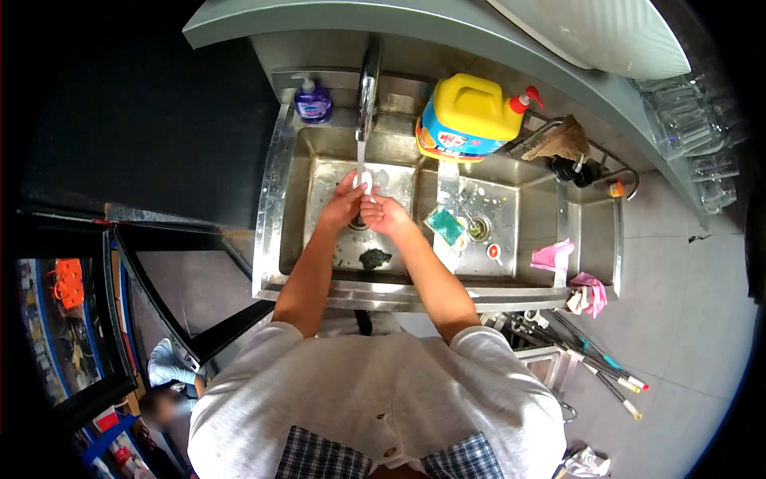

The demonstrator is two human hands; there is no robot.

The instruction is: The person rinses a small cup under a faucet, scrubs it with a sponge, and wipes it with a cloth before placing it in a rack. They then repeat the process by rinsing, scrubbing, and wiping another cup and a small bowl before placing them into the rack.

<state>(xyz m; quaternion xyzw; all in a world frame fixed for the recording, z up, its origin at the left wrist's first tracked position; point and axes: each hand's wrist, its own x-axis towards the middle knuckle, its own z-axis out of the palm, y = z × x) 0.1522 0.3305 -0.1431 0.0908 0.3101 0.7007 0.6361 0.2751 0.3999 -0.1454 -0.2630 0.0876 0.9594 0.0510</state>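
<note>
Under the running faucet (367, 88), my left hand (343, 204) grips a small white piece of tableware (364, 182), which looks like a soup spoon. Its handle is hidden by my fingers. My right hand (384, 214) is closed on its near side, fingers touching it. Both hands are over the left basin (319, 184). A dark scouring pad (373, 258) lies on the basin floor below them. In the right basin (511, 199) are a green sponge (444, 225) and a small white spoon with red inside (494, 252).
A purple soap bottle (313, 104) stands behind the left basin. The large yellow jug (471, 112) with a red pump sits behind the divider. Pink cloths (552, 255) hang at the right. Glasses (682, 120) line a shelf. Another person (167, 391) is at lower left.
</note>
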